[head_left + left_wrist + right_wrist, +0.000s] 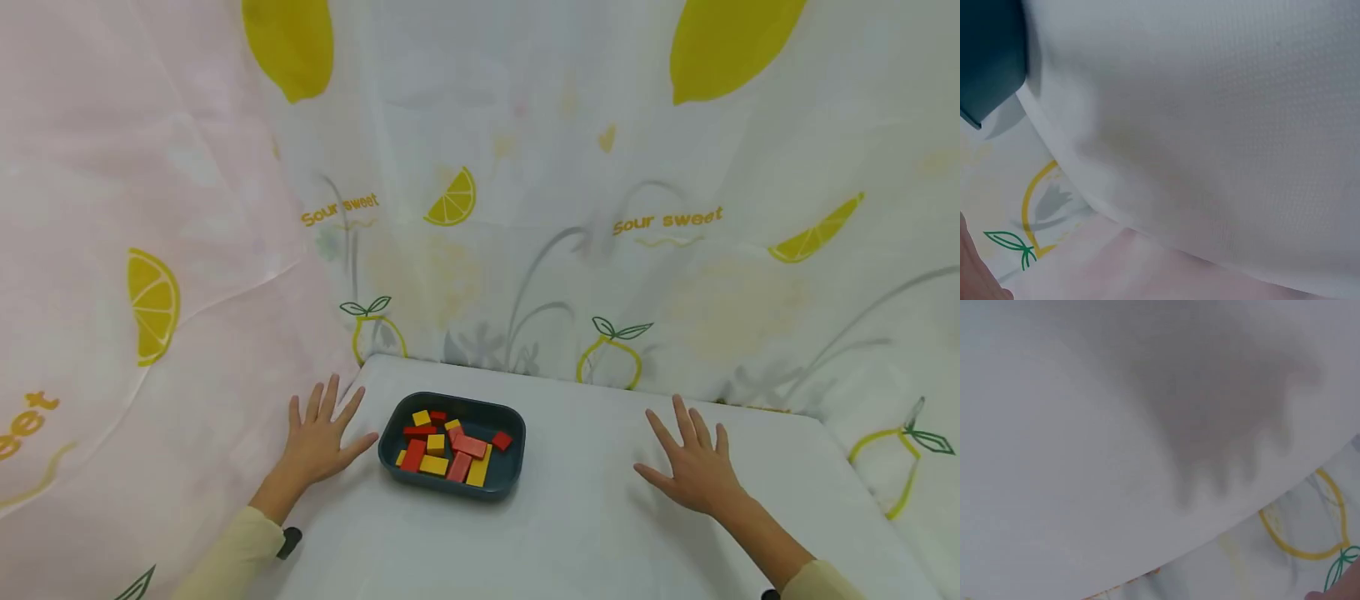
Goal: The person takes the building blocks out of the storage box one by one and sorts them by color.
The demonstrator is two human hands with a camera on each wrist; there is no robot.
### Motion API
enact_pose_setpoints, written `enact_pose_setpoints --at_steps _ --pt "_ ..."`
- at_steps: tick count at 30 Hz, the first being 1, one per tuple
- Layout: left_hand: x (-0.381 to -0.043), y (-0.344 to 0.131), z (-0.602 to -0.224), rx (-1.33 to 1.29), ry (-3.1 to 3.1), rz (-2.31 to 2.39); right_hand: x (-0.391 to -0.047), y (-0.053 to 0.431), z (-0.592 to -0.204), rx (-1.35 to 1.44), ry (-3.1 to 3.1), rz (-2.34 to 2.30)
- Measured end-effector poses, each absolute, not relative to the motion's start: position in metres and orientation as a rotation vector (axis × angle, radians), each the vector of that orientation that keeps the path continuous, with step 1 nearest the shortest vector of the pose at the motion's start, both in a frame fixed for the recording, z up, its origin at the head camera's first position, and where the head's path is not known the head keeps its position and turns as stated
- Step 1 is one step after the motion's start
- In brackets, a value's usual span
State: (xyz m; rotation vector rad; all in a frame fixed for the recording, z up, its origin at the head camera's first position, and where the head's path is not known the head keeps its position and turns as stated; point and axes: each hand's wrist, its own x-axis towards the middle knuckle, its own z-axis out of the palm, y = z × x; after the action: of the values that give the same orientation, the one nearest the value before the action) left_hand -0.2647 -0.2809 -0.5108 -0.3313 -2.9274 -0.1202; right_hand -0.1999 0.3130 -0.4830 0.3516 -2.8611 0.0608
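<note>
In the head view, a dark blue-green tray [480, 493] holds several red, yellow and pinkish-red blocks [470, 446], lying in a loose heap. To its left, my left hand [317, 446] is spread with straight fingers and holds nothing; the thumb points toward the tray's rim. My right hand [696, 471] is well to the right of the tray, fingers spread, also holding nothing. The left wrist view catches a corner of the tray [991, 56] and a bit of hand at the lower left. A hand's shadow [1222, 412] falls on the white surface in the right wrist view.
A white-covered table [585, 517] lies beneath both hands. Behind it and along the left side hang curtains [517, 275] printed with lemons and lettering, meeting the table's far edge. A dark band [289, 542] shows at the left wrist.
</note>
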Motion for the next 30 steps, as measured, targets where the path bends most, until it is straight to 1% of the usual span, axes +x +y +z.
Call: enact_pose_setpoints --at_steps 5,12,18,26,30 --pt "-0.262 -0.275 -0.517 -0.318 -2.935 -0.13 -0.2 0.306 -0.485 0.35 -2.893 0.075" --pt "-0.268 -0.276 -0.517 -0.308 -2.921 -0.182 -0.202 0.301 -0.485 0.355 -2.881 0.073" --pt "-0.263 -0.276 -0.519 -0.304 -2.934 -0.218 -0.208 0.288 -0.485 0.378 -2.888 0.139" --pt "-0.265 -0.241 -0.526 -0.508 -2.862 -0.372 -0.211 0.279 -0.479 0.412 -2.822 0.245" --pt "-0.264 -0.235 -0.527 -0.553 -2.861 -0.39 -0.215 0.266 -0.481 0.527 -2.767 0.276"
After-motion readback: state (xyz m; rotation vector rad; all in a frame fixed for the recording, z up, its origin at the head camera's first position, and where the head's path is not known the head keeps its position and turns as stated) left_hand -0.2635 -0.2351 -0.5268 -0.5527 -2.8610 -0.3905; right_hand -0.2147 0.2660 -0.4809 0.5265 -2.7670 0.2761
